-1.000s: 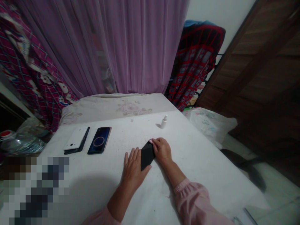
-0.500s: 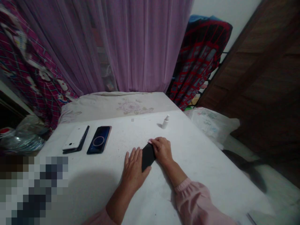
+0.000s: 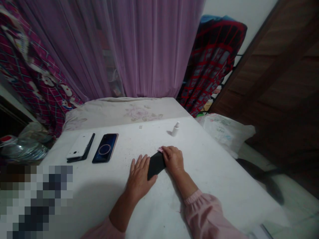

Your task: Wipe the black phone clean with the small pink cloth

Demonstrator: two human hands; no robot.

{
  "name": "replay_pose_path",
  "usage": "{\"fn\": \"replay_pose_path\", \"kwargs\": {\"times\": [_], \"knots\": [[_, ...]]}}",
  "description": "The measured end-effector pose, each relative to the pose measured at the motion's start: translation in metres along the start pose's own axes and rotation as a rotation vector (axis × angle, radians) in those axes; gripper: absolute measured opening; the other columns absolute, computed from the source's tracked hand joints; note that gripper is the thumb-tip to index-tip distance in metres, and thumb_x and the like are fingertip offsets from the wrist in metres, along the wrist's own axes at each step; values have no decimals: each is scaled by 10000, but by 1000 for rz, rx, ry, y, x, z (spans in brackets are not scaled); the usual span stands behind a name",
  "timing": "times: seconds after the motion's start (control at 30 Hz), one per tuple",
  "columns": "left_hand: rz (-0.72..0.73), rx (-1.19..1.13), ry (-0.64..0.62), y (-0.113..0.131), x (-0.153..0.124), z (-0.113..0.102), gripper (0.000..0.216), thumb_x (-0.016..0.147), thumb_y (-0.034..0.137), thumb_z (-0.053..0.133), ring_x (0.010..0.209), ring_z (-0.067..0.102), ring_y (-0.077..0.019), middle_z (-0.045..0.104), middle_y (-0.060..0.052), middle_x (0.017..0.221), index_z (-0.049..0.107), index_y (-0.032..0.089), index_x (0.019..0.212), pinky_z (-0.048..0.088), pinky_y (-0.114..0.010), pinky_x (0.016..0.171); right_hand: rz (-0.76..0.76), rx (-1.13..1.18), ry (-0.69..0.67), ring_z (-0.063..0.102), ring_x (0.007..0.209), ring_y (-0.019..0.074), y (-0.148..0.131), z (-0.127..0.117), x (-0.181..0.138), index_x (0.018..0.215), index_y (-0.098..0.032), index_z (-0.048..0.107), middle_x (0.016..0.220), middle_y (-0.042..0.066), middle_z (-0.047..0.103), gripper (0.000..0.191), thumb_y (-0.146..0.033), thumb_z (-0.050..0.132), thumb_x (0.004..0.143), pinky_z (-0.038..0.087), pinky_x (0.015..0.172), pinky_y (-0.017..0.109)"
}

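Black slab matt, perhaps plastic; blue phone glossy.

Passage existed between the right hand and the table's right edge. Phones obstructed the left edge; a bottle stood toward the far right corner.

A thin, flat black slab, probably a phone though the dim view leaves that unsure, lies aslant on the white-covered table, its far end angled to the right. The visible face is evenly dark and straight-edged. Its left end meets the outstretched left fingers, with the thumb across the near edge. At its far right corner sits a small pink wad, crumpled and pinched in the right fingers, only a pale tuft showing.
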State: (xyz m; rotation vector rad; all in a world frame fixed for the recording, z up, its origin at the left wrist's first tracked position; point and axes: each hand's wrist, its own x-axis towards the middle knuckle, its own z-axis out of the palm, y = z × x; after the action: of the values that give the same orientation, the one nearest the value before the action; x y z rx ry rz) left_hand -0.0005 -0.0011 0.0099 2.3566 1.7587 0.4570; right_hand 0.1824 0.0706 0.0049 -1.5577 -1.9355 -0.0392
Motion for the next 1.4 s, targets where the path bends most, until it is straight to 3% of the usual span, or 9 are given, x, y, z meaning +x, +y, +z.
{"fn": "replay_pose_path", "kwargs": {"times": [0.17,0.37,0.6,0.9,1.13,1.4], "knots": [[-34,18,18,0,-3,0,648,860,377,554,1431,311,-326,422,-154,1506,394,141,1441,174,-576,1174,-24,-79,-26,538,749,203,-13,-7,-3,983,-228,759,826,75,648,223,-220,547,915,329,655,316],[-29,14,30,-5,-5,3,651,848,365,553,1431,311,-325,428,-159,1502,393,137,1436,176,-579,1171,-188,16,-106,533,718,173,-34,-9,-14,1018,-267,753,801,44,648,223,-293,544,943,329,643,296],[-27,40,13,-6,-4,1,637,853,358,544,1431,316,-309,427,-157,1502,399,111,1422,194,-558,1176,100,-107,-58,536,715,160,1,-13,3,954,-241,778,786,47,641,220,-329,578,937,314,636,279],[5,54,58,-9,-4,3,625,843,343,542,1420,339,-307,455,-140,1488,411,143,1421,206,-547,1172,-253,13,-62,496,675,141,-37,-7,-22,992,-248,756,747,33,621,236,-295,526,968,294,622,276],[39,68,43,-15,-3,3,615,878,406,514,1419,340,-310,442,-140,1498,399,145,1423,212,-545,1168,-17,-36,-11,518,680,153,-2,-15,-15,935,-226,774,770,54,632,253,-330,545,956,333,618,263],[25,77,35,-11,-3,3,615,871,383,510,1423,332,-312,438,-150,1498,413,120,1418,211,-553,1168,-220,50,-11,490,660,136,-32,-17,-40,995,-234,749,729,31,604,267,-288,488,988,331,634,258]]}}
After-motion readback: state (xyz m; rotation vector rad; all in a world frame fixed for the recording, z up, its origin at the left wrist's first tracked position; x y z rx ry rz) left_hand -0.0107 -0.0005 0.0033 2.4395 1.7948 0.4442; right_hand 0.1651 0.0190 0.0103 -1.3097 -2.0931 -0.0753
